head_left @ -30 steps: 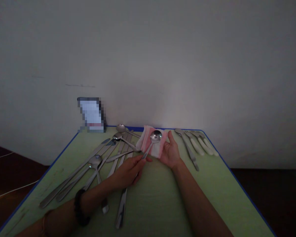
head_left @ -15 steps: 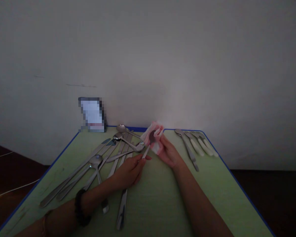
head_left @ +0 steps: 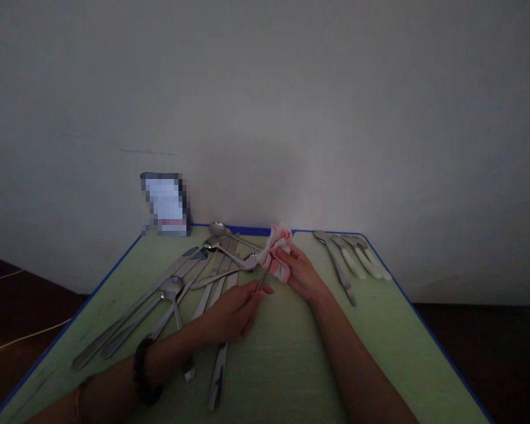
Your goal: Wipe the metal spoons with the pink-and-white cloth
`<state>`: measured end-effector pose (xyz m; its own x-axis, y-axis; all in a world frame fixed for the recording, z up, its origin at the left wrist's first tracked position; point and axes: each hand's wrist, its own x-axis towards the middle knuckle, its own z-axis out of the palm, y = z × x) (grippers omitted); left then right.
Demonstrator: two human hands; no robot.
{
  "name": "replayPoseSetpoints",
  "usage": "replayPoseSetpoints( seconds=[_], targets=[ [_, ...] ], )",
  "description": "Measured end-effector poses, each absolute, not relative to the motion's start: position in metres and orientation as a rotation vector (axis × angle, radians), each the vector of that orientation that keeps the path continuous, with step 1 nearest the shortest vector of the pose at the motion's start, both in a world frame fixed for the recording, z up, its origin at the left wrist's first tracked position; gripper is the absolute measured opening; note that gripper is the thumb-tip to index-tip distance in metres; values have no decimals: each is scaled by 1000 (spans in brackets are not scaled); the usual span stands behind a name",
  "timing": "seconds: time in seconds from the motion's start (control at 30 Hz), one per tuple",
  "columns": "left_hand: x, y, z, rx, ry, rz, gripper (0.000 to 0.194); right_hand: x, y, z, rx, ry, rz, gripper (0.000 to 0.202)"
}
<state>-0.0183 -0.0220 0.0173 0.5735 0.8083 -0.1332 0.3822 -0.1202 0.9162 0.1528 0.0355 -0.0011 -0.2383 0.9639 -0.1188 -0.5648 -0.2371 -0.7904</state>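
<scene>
Pinched in my left hand (head_left: pixel 236 309) is the handle of a metal spoon (head_left: pixel 264 278), its bowl end covered by a pink and white cloth (head_left: pixel 277 254). My right hand (head_left: pixel 304 272) is closed on that cloth, thumb on top, pressing it around the spoon's bowl. Left of and beneath my left forearm lie several metal knives (head_left: pixel 136 312) and loose spoons (head_left: pixel 172 288), some crossing one another. Another spoon (head_left: pixel 248 262) rests just left of the cloth.
Right of my right hand, a metal spoon (head_left: pixel 335 265) lies beside several white-handled forks (head_left: pixel 351 262) in a row. A blurred-out phone-like screen (head_left: pixel 165 203) leans at the wall on the back left. The green table (head_left: pixel 287 365) has a blue edge and meets the wall.
The cloth has folded over the spoon's bowl, which was showing against it before. My right thumb has come down on top of the cloth. The other cutlery stays put.
</scene>
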Motion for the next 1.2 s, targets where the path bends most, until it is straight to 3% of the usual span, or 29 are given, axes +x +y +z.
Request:
replayPoseSetpoints(
  seconds=[0.63, 1.2],
  targets=[
    [-19, -22, 14, 1658, 982, 486, 35, 155, 35, -2, -735, -755, 1767, 35],
    [-17, -22, 20, 1687, 1007, 453, 33, 155, 35, -5, -737, -773, 1778, 24]
  ],
)
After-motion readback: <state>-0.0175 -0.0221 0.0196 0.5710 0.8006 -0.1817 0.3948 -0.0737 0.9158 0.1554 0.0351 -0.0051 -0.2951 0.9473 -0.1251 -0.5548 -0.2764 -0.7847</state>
